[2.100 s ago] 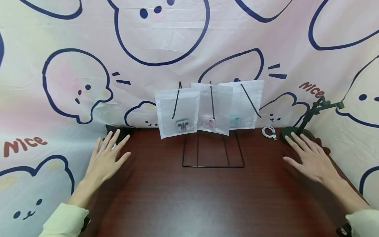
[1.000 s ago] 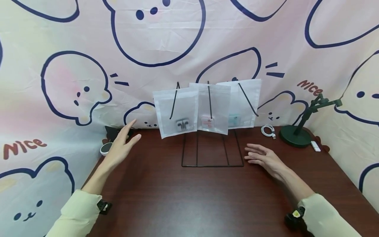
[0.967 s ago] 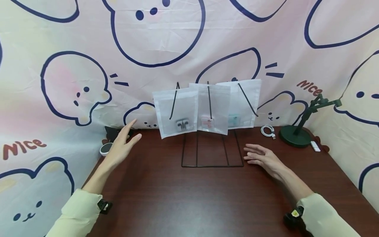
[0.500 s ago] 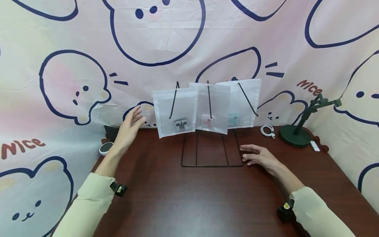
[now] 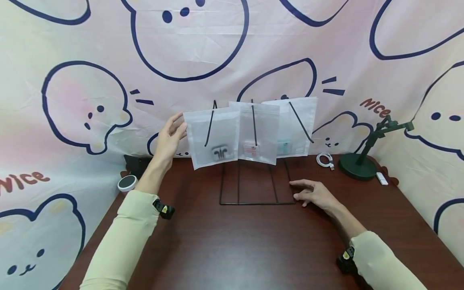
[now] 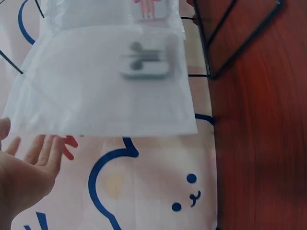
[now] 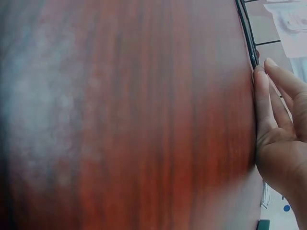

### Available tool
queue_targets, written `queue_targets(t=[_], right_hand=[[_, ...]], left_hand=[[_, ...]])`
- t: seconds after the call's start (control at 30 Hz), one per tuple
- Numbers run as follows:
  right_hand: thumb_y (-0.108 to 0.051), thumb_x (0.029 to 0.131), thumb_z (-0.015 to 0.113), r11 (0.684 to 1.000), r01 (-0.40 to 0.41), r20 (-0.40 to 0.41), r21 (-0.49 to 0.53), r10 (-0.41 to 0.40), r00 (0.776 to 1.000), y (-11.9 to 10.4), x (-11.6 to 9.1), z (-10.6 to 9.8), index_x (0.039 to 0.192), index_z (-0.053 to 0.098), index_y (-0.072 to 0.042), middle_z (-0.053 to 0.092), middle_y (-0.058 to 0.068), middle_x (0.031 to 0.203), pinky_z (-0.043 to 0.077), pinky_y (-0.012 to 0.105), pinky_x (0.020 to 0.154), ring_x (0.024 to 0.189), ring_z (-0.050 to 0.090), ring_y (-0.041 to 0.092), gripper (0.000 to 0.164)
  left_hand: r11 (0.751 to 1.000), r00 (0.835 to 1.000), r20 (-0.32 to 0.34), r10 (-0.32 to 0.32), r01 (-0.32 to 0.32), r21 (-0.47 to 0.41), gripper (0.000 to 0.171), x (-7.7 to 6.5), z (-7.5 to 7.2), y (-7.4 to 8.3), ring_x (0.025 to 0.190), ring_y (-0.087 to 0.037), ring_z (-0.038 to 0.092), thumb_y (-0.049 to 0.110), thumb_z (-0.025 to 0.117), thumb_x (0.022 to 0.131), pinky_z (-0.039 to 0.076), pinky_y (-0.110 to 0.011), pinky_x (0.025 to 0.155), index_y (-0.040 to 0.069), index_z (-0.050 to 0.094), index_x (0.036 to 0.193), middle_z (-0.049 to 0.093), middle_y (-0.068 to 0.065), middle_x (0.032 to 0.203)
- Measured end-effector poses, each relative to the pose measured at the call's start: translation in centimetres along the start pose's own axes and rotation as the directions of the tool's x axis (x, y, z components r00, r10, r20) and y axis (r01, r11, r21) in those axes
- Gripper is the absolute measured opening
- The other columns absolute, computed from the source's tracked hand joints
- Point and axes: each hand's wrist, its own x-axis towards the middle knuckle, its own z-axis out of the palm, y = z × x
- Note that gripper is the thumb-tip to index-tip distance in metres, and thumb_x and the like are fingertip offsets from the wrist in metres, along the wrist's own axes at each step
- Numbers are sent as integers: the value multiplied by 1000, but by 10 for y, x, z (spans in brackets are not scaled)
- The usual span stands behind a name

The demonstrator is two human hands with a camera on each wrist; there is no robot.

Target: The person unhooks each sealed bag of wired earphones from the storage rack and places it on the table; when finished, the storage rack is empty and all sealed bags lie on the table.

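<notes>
Moved: since the earliest frame, your left hand (image 5: 167, 141) has risen from the desk's left side to the left bag, and your right hand (image 5: 319, 197) has come inward from the green stand to the rack.
Left grip: fingers extended and slightly apart, thumb on the near side; the hand is at the left bag's outer edge. You cannot confirm contact from these views.
Right grip: fingers loosely extended, tips at the front right corner of the black rack (image 5: 257, 204); whether they press the wire, cannot tell.
Left bag (image 5: 226, 129): hanging on the rack's left hook, dark earphones (image 5: 220, 152) showing through low down; its right edge overlaps the middle bag.
Middle bag (image 5: 266, 129): on the centre hook, pink-marked item (image 5: 251, 150) inside.
Right bag (image 5: 291, 129): on the right hook, tilted, partly behind the middle bag; pale teal item (image 5: 284, 146) inside.
Desk (image 5: 232, 249): dark red-brown; coiled white cable (image 5: 324, 160) and green stand (image 5: 359, 166) at your far right.
Backdrop (image 5: 90, 40): cloth printed with cartoon bears.
</notes>
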Motion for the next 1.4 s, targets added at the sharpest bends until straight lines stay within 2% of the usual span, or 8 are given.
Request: queue_targets(t=[0.13, 0.27, 0.47, 0.6, 0.9, 1.03, 1.27, 1.4], right_hand=[[-19, 84, 77, 1000, -6, 6, -4, 6, 1000, 2, 2, 0, 136, 56, -7, 56, 16, 136, 58, 38, 62, 84, 67, 22, 57], [-20, 83, 78, 1000, -10, -4, 5, 10, 1000, 3, 2, 0, 135, 57, -7, 56, 16, 136, 58, 39, 63, 84, 67, 22, 58], [-19, 85, 77, 1000, -1, -2, -2, 1, 1000, 3, 3, 2, 136, 56, -9, 56, 15, 136, 58, 40, 64, 86, 67, 23, 56], [-20, 84, 77, 1000, -5, -2, -8, 5, 1000, 3, 2, 3, 136, 56, -10, 56, 14, 137, 58, 41, 65, 87, 67, 24, 56], [-19, 83, 78, 999, -38, 11, -37, 39, 999, 1, 1, 0, 138, 55, -13, 66, 18, 118, 58, 39, 68, 89, 66, 26, 60], [-18, 83, 78, 999, -38, 16, -38, 39, 999, 1, 2, -1, 138, 55, -14, 67, 17, 117, 58, 39, 68, 88, 67, 26, 60], [-15, 82, 78, 999, -19, 35, -39, 21, 999, 1, 2, -2, 139, 54, -13, 70, 18, 105, 57, 38, 67, 87, 67, 26, 61], [-12, 82, 78, 999, -17, 36, -35, 18, 999, 1, 0, -2, 139, 54, -12, 67, 17, 113, 57, 37, 65, 86, 67, 26, 61]], left_hand=[[999, 999, -47, 18, -20, -46, 46, 11, 4, -7, 119, -25, 55, 31, 58, 98, 42, -46, 105, 27, 50, 142, 53, -10, 139], [999, 997, -76, 24, -27, -39, 39, 17, 8, -12, 108, -21, 60, 36, 60, 95, 48, -43, 97, 28, 59, 133, 60, -8, 129], [998, 991, -132, 22, -30, -61, 30, 16, 11, -11, 88, -17, 65, 32, 65, 93, 54, -29, 79, 14, 67, 117, 67, -8, 111], [994, 990, -135, 27, -41, -100, 28, 11, 10, -10, 80, -16, 67, 28, 67, 92, 56, -26, 72, 10, 69, 114, 70, -6, 100], [993, 991, -131, 23, -38, -115, 28, -5, 7, 0, 72, -13, 67, 28, 71, 89, 56, -24, 66, 11, 69, 110, 70, -1, 91], [995, 991, -133, 8, -21, -99, 30, -17, 4, 5, 71, -13, 68, 30, 72, 88, 56, -23, 66, 11, 69, 111, 71, -1, 93], [987, 990, -137, -33, 11, -163, 31, -40, -3, 13, 78, -12, 65, 27, 74, 87, 55, -21, 66, 10, 69, 112, 70, 0, 95], [980, 991, -132, -34, 7, -201, 27, -52, -6, 18, 76, -11, 63, 23, 75, 86, 53, -21, 64, 9, 69, 109, 70, 0, 92]])
